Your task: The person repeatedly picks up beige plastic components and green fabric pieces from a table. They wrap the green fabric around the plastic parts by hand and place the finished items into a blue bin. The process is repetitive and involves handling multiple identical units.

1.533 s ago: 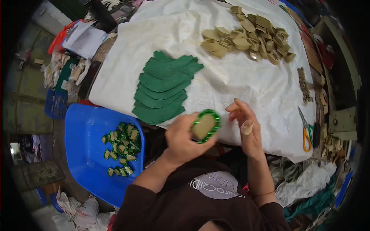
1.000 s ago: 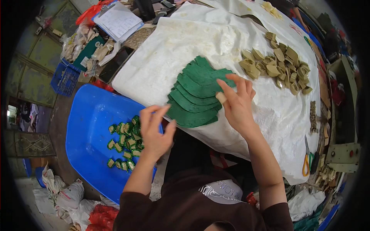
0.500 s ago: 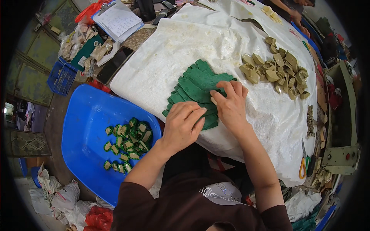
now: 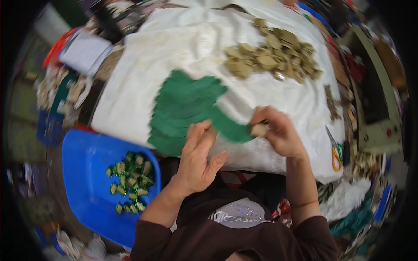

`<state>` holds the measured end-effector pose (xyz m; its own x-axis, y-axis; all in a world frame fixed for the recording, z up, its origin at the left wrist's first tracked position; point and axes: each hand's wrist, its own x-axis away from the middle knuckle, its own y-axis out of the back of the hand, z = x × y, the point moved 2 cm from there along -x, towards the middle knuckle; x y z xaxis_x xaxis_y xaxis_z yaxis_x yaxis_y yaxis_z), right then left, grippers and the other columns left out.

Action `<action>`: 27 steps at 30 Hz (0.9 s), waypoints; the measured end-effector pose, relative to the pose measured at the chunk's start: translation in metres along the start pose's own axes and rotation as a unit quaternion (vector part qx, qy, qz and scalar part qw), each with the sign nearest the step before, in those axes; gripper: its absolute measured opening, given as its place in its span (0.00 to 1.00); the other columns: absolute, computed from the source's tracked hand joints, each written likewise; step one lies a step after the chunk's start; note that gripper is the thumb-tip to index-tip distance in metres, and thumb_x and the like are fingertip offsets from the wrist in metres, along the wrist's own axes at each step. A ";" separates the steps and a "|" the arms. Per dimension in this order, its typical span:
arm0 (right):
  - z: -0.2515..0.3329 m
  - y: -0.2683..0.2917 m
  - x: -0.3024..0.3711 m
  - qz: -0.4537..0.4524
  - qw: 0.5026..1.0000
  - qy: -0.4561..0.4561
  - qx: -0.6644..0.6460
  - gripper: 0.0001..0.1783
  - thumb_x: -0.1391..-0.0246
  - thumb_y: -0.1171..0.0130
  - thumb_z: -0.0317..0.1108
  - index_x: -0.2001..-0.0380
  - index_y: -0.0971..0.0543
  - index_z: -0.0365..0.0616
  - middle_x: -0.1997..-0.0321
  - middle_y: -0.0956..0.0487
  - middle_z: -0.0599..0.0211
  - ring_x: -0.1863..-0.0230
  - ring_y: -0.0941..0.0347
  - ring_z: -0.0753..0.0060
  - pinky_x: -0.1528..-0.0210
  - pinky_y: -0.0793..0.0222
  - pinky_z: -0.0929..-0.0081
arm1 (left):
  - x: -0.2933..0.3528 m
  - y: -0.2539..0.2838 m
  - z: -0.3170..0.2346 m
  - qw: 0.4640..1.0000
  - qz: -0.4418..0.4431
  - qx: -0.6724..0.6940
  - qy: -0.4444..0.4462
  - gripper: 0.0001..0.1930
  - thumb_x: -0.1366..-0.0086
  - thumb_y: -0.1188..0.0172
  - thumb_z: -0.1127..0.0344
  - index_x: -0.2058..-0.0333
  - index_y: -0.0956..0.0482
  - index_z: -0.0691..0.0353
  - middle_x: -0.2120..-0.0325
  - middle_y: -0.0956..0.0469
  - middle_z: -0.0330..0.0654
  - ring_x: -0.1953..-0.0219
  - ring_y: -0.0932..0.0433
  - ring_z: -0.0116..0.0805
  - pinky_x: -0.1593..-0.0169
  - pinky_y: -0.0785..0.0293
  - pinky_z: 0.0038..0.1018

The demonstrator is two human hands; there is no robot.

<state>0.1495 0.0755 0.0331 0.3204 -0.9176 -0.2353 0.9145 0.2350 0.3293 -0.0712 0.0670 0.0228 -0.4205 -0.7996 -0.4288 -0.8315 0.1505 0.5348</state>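
Note:
Overlapping green fabric-like strips [image 4: 180, 108] lie fanned in a layered stack on the white sheet. One curved green strip [image 4: 231, 129] reaches out from the stack to my right hand [image 4: 281, 134]. That hand is closed on a small beige piece [image 4: 259, 130], held against the strip's right end. My left hand [image 4: 199, 158] is at the stack's lower right edge, with thumb and fingers apart. Its fingertips are by the strip's left end; blur hides whether they touch it. Farther off to the right lies a pile of hollow khaki pieces [image 4: 278, 56].
A blue tub [image 4: 82, 174] at the left holds several green-wrapped pieces with beige faces [image 4: 133, 178]. The white sheet [image 4: 143, 52] covers the table. Scissors with orange and green handles [image 4: 336, 152] lie at its right edge. A clipboard with paper [image 4: 85, 52] lies far left.
My right hand has moved right, drawing one green strip out from the stack with the beige piece at its end. My left hand's fingers have spread. The whole view has shifted.

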 end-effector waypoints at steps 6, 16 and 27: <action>-0.037 0.071 0.016 -0.130 0.989 -0.052 0.051 0.11 0.49 0.45 0.25 0.60 0.23 0.39 0.65 0.23 0.67 0.61 0.28 0.72 0.56 0.33 0.74 | -0.015 -0.050 0.002 0.960 -0.007 0.246 0.132 0.21 0.29 0.60 0.64 0.46 0.31 0.74 0.66 0.23 0.43 0.67 0.29 0.26 0.64 0.34 0.23; -0.108 0.146 -0.044 -0.189 0.815 -0.056 0.545 0.32 0.60 0.51 0.16 0.47 0.27 0.49 0.48 0.29 0.62 0.47 0.36 0.53 0.44 0.37 0.64 | -0.016 -0.098 0.010 0.905 0.015 0.383 0.184 0.20 0.29 0.62 0.66 0.46 0.31 0.73 0.68 0.23 0.41 0.67 0.29 0.24 0.62 0.34 0.22; -0.097 0.164 0.026 -0.422 0.896 -0.139 0.000 0.16 0.52 0.45 0.22 0.57 0.24 0.43 0.56 0.26 0.61 0.54 0.29 0.65 0.54 0.31 0.67 | -0.008 -0.104 0.012 0.936 -0.009 0.327 0.133 0.19 0.31 0.61 0.68 0.51 0.29 0.77 0.66 0.24 0.46 0.70 0.26 0.27 0.65 0.29 0.23</action>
<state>0.3316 0.1218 -0.0081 -0.5592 -0.8127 -0.1639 0.8022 -0.5803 0.1406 0.0138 0.0647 -0.0381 -0.3704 -0.9092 -0.1901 -0.9189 0.3885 -0.0677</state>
